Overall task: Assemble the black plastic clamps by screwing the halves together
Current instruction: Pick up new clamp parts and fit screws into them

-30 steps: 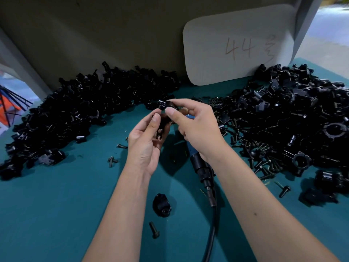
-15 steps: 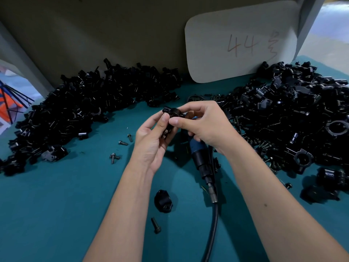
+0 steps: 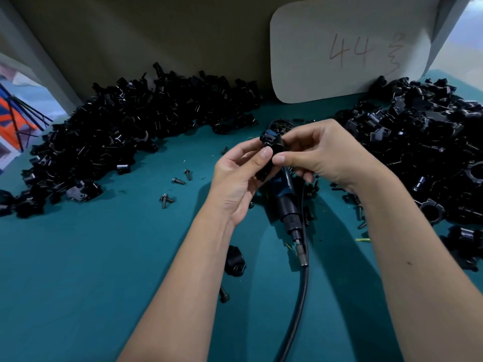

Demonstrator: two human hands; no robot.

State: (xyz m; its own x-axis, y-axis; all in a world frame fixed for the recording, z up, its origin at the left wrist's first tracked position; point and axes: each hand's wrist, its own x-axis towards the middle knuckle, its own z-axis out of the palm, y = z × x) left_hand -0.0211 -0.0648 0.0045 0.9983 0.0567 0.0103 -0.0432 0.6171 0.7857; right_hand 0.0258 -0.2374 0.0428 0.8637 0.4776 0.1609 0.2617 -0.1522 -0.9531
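Both hands hold one black plastic clamp [image 3: 269,142] above the middle of the teal table. My left hand [image 3: 237,178] grips it from the left with thumb and fingers. My right hand [image 3: 321,155] pinches it from the right, thumb tip beside the left thumb. A blue and black electric screwdriver [image 3: 283,202] lies on the table under the hands, its cable [image 3: 300,296] running toward me. One clamp half [image 3: 235,262] and a black screw [image 3: 224,294] lie near my left forearm.
A large pile of black clamp parts [image 3: 130,131] fills the back left, another pile [image 3: 423,142] the right. Loose screws [image 3: 180,181] lie left of the hands. A white card marked 44 [image 3: 347,48] leans on the back wall. The teal table [image 3: 78,270] lies in front.
Both hands have shifted slightly right and up in the view with the clamp, still held between them. The thumbs have come closer together on it.
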